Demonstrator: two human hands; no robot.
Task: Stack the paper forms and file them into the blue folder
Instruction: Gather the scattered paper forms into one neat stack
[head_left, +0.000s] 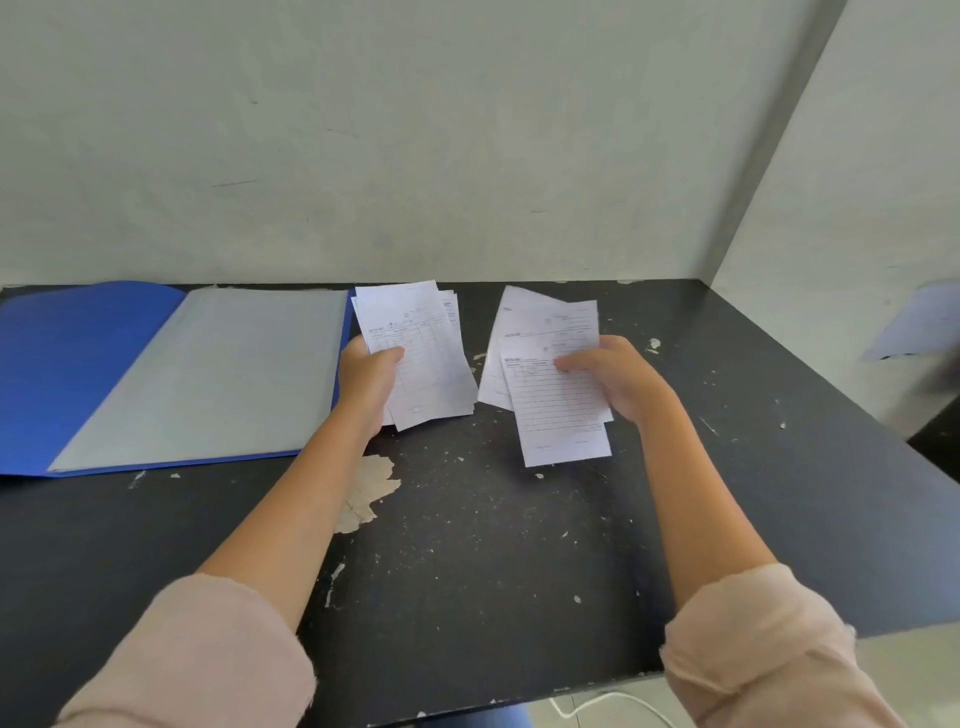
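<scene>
Two outstretched arms hold forms.
Left grip (370, 382) clamps the left bunch (423, 358), right grip (621, 379) the right bunch (558, 410); blue folder (78, 364) open leftward.

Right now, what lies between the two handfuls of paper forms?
Only a narrow strip of bare black table, flecked with chipped paint, in the head view. The left hand grips the left handful, the right hand the right handful.

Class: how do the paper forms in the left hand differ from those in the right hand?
The left bundle of white paper forms, in the left hand, is roughly squared; the right bundle, in the right hand, is fanned out. The left bundle is beside the open blue folder; the right bundle is farther off. Both are printed forms, pinched under thumbs.
</scene>
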